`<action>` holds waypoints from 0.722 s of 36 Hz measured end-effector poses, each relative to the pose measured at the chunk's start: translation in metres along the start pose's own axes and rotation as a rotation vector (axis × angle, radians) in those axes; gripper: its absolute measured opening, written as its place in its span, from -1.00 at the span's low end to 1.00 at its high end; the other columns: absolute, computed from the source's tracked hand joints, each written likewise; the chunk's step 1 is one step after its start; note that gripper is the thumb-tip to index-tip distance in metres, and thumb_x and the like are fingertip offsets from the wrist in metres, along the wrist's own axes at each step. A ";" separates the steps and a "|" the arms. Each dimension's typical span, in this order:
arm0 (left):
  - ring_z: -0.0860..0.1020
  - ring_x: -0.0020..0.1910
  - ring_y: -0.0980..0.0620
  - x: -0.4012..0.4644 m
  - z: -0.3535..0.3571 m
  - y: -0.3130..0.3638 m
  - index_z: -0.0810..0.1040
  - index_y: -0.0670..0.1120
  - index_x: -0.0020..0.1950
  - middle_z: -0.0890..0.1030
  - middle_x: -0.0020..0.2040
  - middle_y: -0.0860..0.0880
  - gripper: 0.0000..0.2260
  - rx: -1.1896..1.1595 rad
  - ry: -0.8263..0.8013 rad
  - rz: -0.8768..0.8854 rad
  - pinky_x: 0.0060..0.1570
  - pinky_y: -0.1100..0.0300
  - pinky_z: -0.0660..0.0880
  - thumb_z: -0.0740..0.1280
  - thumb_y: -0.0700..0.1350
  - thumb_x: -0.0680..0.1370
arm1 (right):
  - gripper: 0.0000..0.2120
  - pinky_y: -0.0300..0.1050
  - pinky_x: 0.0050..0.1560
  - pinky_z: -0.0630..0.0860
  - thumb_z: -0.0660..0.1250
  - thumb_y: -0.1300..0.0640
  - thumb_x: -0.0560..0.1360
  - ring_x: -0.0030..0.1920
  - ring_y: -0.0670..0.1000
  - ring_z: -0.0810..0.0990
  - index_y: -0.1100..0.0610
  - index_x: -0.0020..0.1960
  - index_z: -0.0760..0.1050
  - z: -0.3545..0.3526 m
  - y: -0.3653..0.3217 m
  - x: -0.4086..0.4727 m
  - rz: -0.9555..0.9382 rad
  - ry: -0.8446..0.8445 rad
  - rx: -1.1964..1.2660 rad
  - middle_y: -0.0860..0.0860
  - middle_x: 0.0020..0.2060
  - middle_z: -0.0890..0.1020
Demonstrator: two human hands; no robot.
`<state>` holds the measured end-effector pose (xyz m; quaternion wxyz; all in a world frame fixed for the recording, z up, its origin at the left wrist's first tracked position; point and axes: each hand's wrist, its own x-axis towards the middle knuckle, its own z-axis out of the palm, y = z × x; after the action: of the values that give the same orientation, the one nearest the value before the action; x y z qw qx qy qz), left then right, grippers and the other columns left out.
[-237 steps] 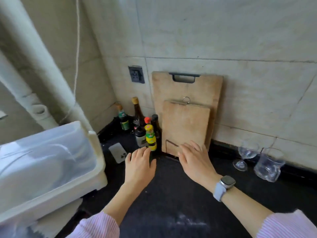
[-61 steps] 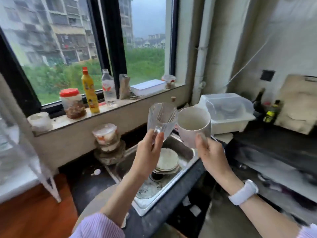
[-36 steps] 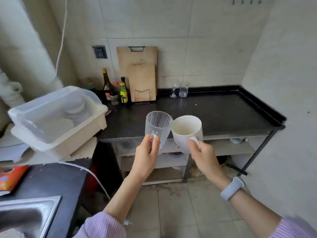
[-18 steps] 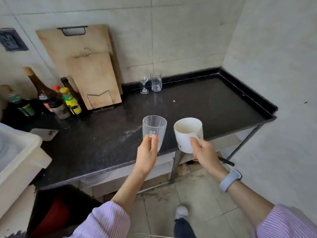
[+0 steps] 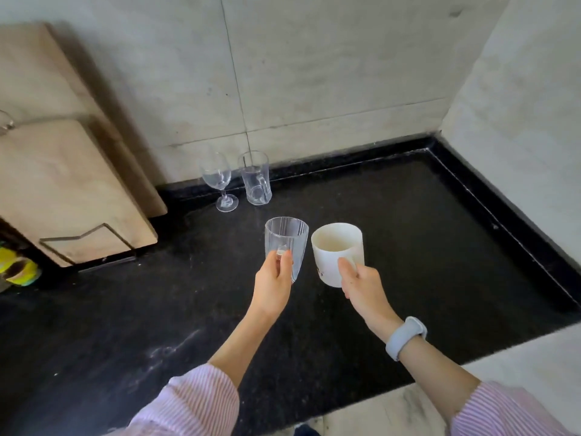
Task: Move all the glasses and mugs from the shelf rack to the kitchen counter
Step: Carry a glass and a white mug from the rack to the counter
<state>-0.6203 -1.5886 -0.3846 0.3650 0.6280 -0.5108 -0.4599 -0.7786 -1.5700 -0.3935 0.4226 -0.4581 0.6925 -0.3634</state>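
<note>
My left hand point(image 5: 273, 283) grips a clear ribbed glass tumbler point(image 5: 286, 243) near its base, held upright above the black counter point(image 5: 424, 247). Just to its right my right hand point(image 5: 361, 283) holds a white mug point(image 5: 338, 250) by its side and handle, also upright and above the counter. Against the back wall stand a stemmed wine glass point(image 5: 218, 184) and, touching distance to its right, a clear glass mug point(image 5: 255, 179). The shelf rack is out of view.
Two wooden cutting boards point(image 5: 63, 171) lean on the wall at the left in a wire stand. Yellow-capped bottles point(image 5: 17, 269) peek in at the far left edge. A raised black lip point(image 5: 503, 212) rims the counter's right and back sides; tiled walls close the corner.
I have stepped closer to the counter. Both hands, still holding the tumbler and the mug, have moved forward from the counter's front edge to over its middle, nearer the two glasses at the wall.
</note>
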 end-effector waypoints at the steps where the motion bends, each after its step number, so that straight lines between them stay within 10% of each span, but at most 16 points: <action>1: 0.50 -0.17 0.01 0.014 0.006 -0.001 0.44 -0.19 -0.09 0.52 -0.21 -0.01 -0.69 -0.006 0.002 -0.009 0.00 -0.12 0.54 0.07 0.02 0.60 | -0.60 -0.09 -0.30 0.34 0.12 0.01 0.56 -0.40 -0.03 0.40 0.14 -0.41 0.37 -0.001 0.001 0.016 0.002 -0.004 -0.006 0.02 -0.48 0.42; 8: 0.43 -0.27 0.09 0.101 0.041 -0.006 0.40 -0.09 -0.21 0.46 -0.30 0.03 -0.72 -0.057 0.047 -0.016 -0.10 -0.10 0.54 0.08 0.04 0.58 | -0.60 -0.15 -0.35 0.32 0.14 0.02 0.55 -0.42 -0.03 0.37 0.20 -0.39 0.33 0.001 0.006 0.115 0.008 0.006 0.030 0.03 -0.49 0.38; 14: 0.42 -0.42 0.21 0.158 0.059 -0.013 0.36 -0.08 -0.24 0.43 -0.36 0.05 -0.73 -0.077 0.099 0.059 -0.43 0.35 0.43 0.09 0.02 0.59 | -0.62 -0.30 -0.45 0.31 0.15 0.03 0.54 -0.45 -0.06 0.36 0.23 -0.37 0.35 0.009 0.011 0.176 -0.047 0.010 0.040 0.07 -0.49 0.37; 21: 0.37 -0.38 0.19 0.197 0.069 -0.019 0.39 -0.17 -0.14 0.41 -0.35 0.04 -0.70 -0.092 0.104 0.093 -0.16 -0.05 0.53 0.09 0.04 0.59 | -0.61 -0.20 -0.40 0.31 0.16 0.02 0.54 -0.48 -0.10 0.32 0.15 -0.41 0.27 0.017 0.010 0.218 -0.075 -0.018 0.102 0.01 -0.52 0.34; 26: 0.42 -0.39 0.27 0.221 0.075 -0.019 0.36 -0.02 -0.15 0.45 -0.32 0.07 -0.81 -0.071 0.083 0.120 -0.26 0.27 0.40 0.08 0.00 0.60 | -0.63 -0.28 -0.41 0.30 0.12 0.03 0.55 -0.48 -0.11 0.29 0.14 -0.39 0.24 0.024 0.007 0.244 -0.104 -0.062 0.119 0.02 -0.49 0.30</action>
<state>-0.6732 -1.8002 -0.4705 0.4348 0.6015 -0.5152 -0.4286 -0.8136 -1.8001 -0.4699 0.4508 -0.4787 0.6314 -0.4110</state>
